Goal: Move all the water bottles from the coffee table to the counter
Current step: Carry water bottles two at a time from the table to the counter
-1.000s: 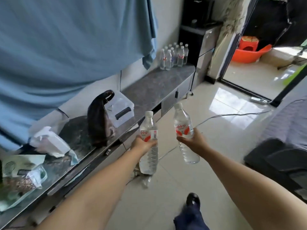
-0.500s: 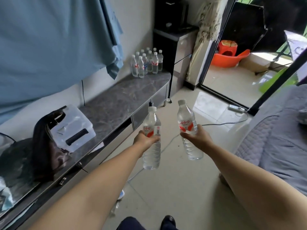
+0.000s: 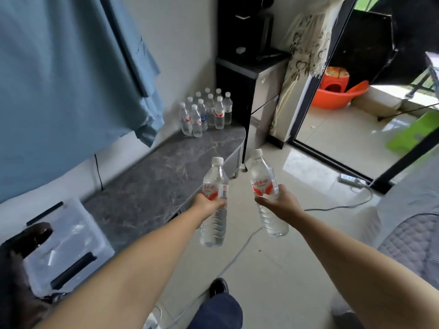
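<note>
Fingers (image 3: 219,204) wrap two bottles (image 3: 213,210) — clear water inside.

A white wall (image 3: 190,43) stands on the left, and a big blue cloth (image 3: 59,79) hangs over it. The floor (image 3: 273,269) has pale shiny tiles. A tall black cabinet (image 3: 237,74) stands in the corner. Beside it hangs a cream curtain (image 3: 306,43). Bright daylight comes through a glass door with a black frame (image 3: 316,91).
</note>
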A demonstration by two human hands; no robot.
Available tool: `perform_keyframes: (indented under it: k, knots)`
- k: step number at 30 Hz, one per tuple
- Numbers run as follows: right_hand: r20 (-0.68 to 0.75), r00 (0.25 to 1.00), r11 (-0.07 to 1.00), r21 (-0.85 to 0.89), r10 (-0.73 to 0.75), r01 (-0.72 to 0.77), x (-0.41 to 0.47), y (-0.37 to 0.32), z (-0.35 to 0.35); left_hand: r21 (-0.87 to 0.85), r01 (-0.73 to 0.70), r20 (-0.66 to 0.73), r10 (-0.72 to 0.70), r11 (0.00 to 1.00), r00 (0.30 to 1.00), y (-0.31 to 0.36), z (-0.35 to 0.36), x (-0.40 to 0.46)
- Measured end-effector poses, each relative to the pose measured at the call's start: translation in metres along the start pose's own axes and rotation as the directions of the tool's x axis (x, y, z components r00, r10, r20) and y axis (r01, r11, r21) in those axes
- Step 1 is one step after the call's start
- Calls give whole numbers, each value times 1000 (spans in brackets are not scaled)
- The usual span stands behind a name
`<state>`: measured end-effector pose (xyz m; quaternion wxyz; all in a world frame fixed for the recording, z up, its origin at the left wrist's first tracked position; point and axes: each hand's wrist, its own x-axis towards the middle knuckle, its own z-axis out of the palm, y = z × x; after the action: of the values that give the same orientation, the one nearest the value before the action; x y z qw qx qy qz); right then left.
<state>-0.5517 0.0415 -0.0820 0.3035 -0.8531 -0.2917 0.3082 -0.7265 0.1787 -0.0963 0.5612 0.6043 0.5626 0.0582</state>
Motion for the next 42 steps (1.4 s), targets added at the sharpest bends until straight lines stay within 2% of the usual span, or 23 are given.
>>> perform_keyframes:
  k: [5,13,17,21,27,32,38,42]
  knots:
    - [-27,1000,998,64,14,-12,84,-45,-21,6,6,30,-6,1000,1000,69,-19,78]
    - [49,998,996,81,-49,45,205,-84,-45,-8,59,10,-59,998,998,132,-17,172]
    - [139,988,997,30,-73,70,274,-93,-55,-32,92,-34,-93,995,995,158,-7,217]
    - [244,965,994,-22,-101,109,388,-77,-63,-96,145,-90,-154,985,984,193,7,269]
    - [270,959,987,-112,-86,120,454,-127,-82,-240,169,-149,-208,956,967,231,20,322]
    - [296,954,984,-155,-43,93,516,-143,-53,-333,207,-172,-275,920,946,231,20,372]
    - [361,933,988,-146,2,54,581,-153,15,-427,209,-218,-325,880,920,210,11,449]
    - [363,930,994,-112,57,-17,633,-156,73,-377,204,-243,-309,904,920,195,3,525]
